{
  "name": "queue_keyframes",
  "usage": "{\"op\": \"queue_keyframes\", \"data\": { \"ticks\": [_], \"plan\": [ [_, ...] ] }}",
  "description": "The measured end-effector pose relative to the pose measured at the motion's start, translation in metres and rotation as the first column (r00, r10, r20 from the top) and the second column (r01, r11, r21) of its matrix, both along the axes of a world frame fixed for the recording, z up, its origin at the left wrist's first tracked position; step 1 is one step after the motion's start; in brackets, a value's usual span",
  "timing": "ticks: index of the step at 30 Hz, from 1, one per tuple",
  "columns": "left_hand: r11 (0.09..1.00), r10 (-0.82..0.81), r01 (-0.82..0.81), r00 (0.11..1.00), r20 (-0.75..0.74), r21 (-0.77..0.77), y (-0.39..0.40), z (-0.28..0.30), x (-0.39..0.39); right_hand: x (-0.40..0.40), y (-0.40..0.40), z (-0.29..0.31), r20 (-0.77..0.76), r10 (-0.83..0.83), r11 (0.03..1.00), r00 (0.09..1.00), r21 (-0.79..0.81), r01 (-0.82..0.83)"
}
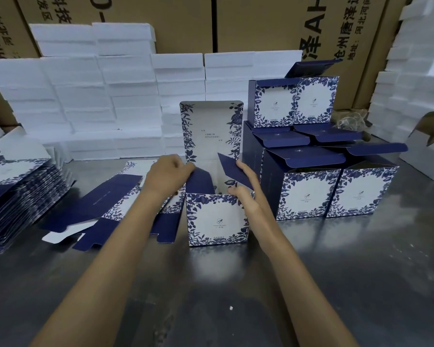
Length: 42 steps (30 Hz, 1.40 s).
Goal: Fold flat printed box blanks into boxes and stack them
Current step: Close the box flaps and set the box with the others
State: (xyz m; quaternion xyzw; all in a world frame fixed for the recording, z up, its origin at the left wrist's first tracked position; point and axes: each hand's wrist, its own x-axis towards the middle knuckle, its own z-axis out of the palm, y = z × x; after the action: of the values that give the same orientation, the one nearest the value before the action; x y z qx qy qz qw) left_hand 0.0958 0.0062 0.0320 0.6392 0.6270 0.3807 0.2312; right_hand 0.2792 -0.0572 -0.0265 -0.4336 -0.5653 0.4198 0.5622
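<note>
Right now your half-formed box (217, 219) stands upright on the steel desk (236, 291), its tall printed lid flap (211, 131) raised at the back. Your left hand (167, 175) curls over the box's left side flap (199, 180), fingers pinching its edge. Your right hand (244, 189) lies with straight fingers against the right side flap (232, 169), thumb resting at the box's front rim. Just right of the box, finished boxes (311, 194) stand stacked in two tiers. Left of the box, loose flat blanks (115, 196) lie on the desk, and farther left sits a thick pile of blanks (18, 196). Behind the box rise white foam blocks (98, 96).
</note>
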Motion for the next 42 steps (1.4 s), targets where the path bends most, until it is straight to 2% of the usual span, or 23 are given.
{"op": "queue_keyframes", "data": {
  "ticks": [2,4,6,8,10,12,15,17,19,25,30,34,38,42],
  "plan": [
    [0.992,-0.014,-0.025,0.948,0.318,0.121,-0.005,-0.015,0.005,0.001,-0.001,0.000,0.018,0.027,0.999,0.999,-0.021,-0.026],
    [0.993,-0.093,0.037,0.808,0.582,0.108,-0.013,-0.032,0.008,0.002,-0.001,0.000,0.011,0.049,0.998,0.999,-0.039,-0.048],
    [0.989,-0.147,0.104,0.685,0.713,0.105,-0.020,-0.045,0.009,0.005,0.002,0.001,-0.011,0.050,0.997,0.999,-0.054,-0.051],
    [0.980,-0.192,0.149,0.591,0.783,0.129,-0.023,-0.056,0.010,0.011,0.006,0.003,-0.031,0.066,0.994,0.997,-0.086,-0.068],
    [0.974,-0.219,0.165,0.546,0.809,0.153,-0.026,-0.059,0.012,0.018,0.008,0.006,-0.009,0.065,0.990,0.998,-0.123,-0.066],
    [0.976,-0.216,0.158,0.546,0.809,0.154,-0.028,-0.060,0.013,0.023,0.007,0.012,0.053,0.015,0.984,0.998,-0.180,-0.005],
    [0.978,-0.205,0.151,0.558,0.804,0.144,-0.030,-0.060,0.012,0.031,0.007,0.029,0.228,-0.046,0.967,0.973,-0.235,0.101],
    [0.979,-0.198,0.143,0.560,0.804,0.142,-0.032,-0.061,0.012,0.036,0.006,0.041,0.372,0.039,0.958,0.927,-0.279,0.071],
    [0.979,-0.202,0.141,0.561,0.803,0.147,-0.034,-0.061,0.012,0.039,0.004,0.049,0.449,0.137,0.950,0.883,-0.313,0.012],
    [0.982,-0.184,0.137,0.558,0.810,0.128,-0.036,-0.060,0.010,0.041,0.004,0.052,0.534,0.179,0.958,0.826,-0.287,-0.022],
    [0.977,-0.200,0.173,0.556,0.806,0.124,-0.036,-0.062,0.007,0.043,0.003,0.062,0.528,0.273,0.931,0.804,-0.355,-0.083],
    [0.976,-0.199,0.189,0.560,0.804,0.109,-0.037,-0.062,0.007,0.040,0.012,0.065,0.567,0.215,0.949,0.795,-0.313,-0.033],
    [0.978,-0.192,0.177,0.567,0.801,0.109,-0.040,-0.059,0.007,0.041,0.017,0.063,0.535,0.230,0.948,0.813,-0.314,-0.062],
    [0.980,-0.182,0.173,0.581,0.793,0.099,-0.043,-0.056,0.010,0.040,0.024,0.064,0.529,0.177,0.952,0.830,-0.306,-0.008]
  ]
}}
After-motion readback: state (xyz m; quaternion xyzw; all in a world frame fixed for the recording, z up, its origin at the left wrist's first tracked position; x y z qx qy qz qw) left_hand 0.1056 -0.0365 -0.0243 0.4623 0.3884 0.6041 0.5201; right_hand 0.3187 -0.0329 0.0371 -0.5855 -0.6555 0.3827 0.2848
